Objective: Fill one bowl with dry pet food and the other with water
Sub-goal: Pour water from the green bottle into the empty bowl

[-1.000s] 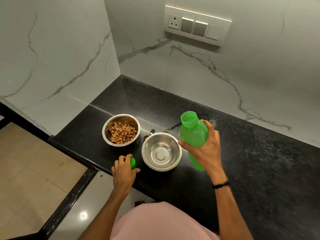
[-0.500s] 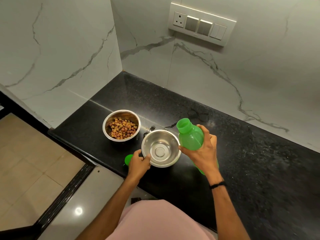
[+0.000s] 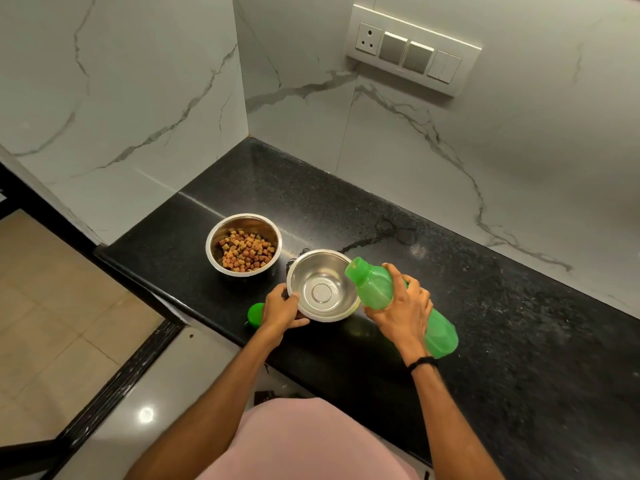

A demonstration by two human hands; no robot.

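Two steel bowls stand on the black counter (image 3: 519, 341). The left bowl (image 3: 243, 223) holds brown dry pet food (image 3: 246, 251). The nearer bowl (image 3: 323, 286) shows a bare shiny bottom. My left hand (image 3: 282, 309) grips that bowl's near-left rim. My right hand (image 3: 401, 308) holds an uncapped green bottle (image 3: 375, 284) tilted leftward, its mouth over the bowl's right rim. No stream of water is visible. The green cap (image 3: 255, 314) lies on the counter just left of my left hand.
Marble walls enclose the counter at the back and left, with a switch panel (image 3: 414, 51) high on the back wall. A wet streak (image 3: 381, 235) marks the counter behind the bowls. The counter's front edge runs close to my body; tiled floor lies at the left.
My left hand left the green cap on the counter and took the empty bowl's rim. My right hand tipped the bottle from upright down toward that bowl.
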